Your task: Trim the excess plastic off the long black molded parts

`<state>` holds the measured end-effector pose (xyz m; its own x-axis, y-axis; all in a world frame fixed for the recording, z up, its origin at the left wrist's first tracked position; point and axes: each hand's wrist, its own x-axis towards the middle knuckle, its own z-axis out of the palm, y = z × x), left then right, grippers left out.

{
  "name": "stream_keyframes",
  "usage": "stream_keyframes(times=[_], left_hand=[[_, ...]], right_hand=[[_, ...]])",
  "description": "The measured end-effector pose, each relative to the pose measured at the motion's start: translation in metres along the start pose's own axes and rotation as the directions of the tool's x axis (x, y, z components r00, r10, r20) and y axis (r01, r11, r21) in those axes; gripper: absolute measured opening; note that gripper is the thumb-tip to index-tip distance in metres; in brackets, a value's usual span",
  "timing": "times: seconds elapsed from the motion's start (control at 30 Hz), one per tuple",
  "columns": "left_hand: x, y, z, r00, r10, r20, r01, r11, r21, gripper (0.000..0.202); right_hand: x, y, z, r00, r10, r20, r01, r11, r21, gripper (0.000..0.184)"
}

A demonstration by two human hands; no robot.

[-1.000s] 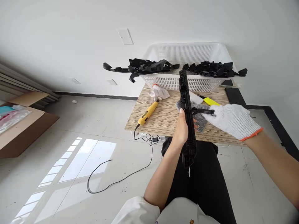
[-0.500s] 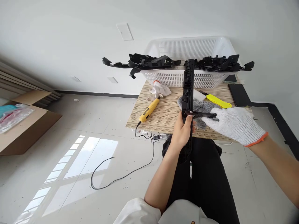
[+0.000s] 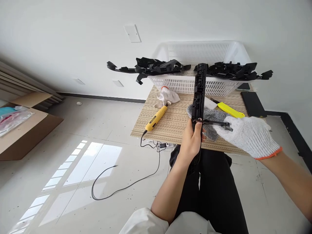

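Note:
My bare left hand (image 3: 193, 138) is wrapped round a long black plastic strip (image 3: 199, 94), held upright-ish over the table's front edge and my lap. My right hand (image 3: 248, 136), in a white knit glove with an orange cuff, pinches a thin black tool (image 3: 214, 123) whose tip meets the strip just above my left thumb. A grey cloth (image 3: 214, 117) lies on the table under the tool.
The striped wooden table (image 3: 170, 125) holds a yellow powered tool (image 3: 155, 118) with a cable to the floor, a spare white glove (image 3: 168, 96), a yellow scraper (image 3: 230, 110), a black phone (image 3: 253, 104) and a white basket (image 3: 202, 61) carrying black plastic parts (image 3: 156, 66). A cardboard box (image 3: 21, 126) stands at left.
The black strip has swung from leaning left to nearly straight, its top now over the basket. Both hands shifted slightly right with it; the tool stays at the strip.

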<state>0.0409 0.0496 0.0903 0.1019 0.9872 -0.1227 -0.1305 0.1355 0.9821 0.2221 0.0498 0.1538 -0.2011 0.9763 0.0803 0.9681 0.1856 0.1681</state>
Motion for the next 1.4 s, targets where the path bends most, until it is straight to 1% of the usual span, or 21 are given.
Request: stream_keyframes(times=[0.07,0.1,0.2,0.33,0.4,0.57,0.8,0.97,1.07,1.17,1.3,1.4], left_hand=[[0.002,0.0,0.0,1.0,-0.004,-0.009,0.004,1.0,-0.004,0.039],[0.003,0.0,0.0,1.0,-0.003,-0.016,0.003,1.0,-0.005,0.04],[0.008,0.0,0.002,1.0,-0.011,-0.029,0.01,1.0,-0.01,0.044],[0.014,0.005,0.005,0.999,-0.026,-0.028,0.026,0.999,-0.028,0.049],[0.017,0.008,0.006,0.999,-0.026,-0.028,0.026,0.999,-0.029,0.051],[0.018,0.017,0.006,0.996,-0.082,-0.028,0.081,0.996,-0.023,0.055],[0.012,0.018,0.001,0.992,-0.127,0.016,0.127,0.991,-0.032,0.057],[0.009,0.024,0.003,0.989,-0.148,0.011,0.149,0.987,-0.062,0.057],[0.011,0.031,0.004,0.99,-0.14,0.008,0.14,0.985,-0.097,0.056],[0.012,0.036,0.004,0.993,-0.118,0.007,0.119,0.989,-0.093,0.056],[0.016,0.036,0.004,0.99,-0.138,0.029,0.14,0.986,-0.095,0.058],[0.02,0.038,0.007,0.992,-0.12,0.036,0.123,0.987,-0.1,0.059]], right_hand=[[0.004,-0.003,0.0,0.998,0.064,-0.015,-0.065,0.997,-0.035,0.071],[0.006,-0.004,0.0,0.997,0.075,-0.02,-0.075,0.997,-0.036,0.071],[0.011,-0.004,-0.002,0.998,0.07,-0.005,-0.07,0.998,-0.008,0.069],[0.018,0.0,-0.007,0.998,0.063,0.012,-0.063,0.997,-0.042,0.068],[0.022,0.003,-0.008,0.999,0.042,-0.023,-0.043,0.997,-0.071,0.069],[0.027,0.008,-0.005,0.985,-0.017,-0.173,-0.009,0.989,-0.144,0.066],[0.021,0.011,-0.006,0.98,-0.055,-0.19,0.018,0.981,-0.193,0.063],[0.017,0.012,-0.011,0.956,-0.082,-0.281,0.013,0.971,-0.238,0.059],[0.021,0.01,-0.019,0.961,-0.066,-0.269,0.004,0.974,-0.227,0.059],[0.023,0.009,-0.025,0.969,-0.05,-0.242,-0.01,0.97,-0.241,0.061],[0.025,0.012,-0.026,0.967,-0.087,-0.238,0.022,0.965,-0.262,0.067],[0.027,0.017,-0.027,0.962,-0.083,-0.26,0.018,0.969,-0.245,0.071]])
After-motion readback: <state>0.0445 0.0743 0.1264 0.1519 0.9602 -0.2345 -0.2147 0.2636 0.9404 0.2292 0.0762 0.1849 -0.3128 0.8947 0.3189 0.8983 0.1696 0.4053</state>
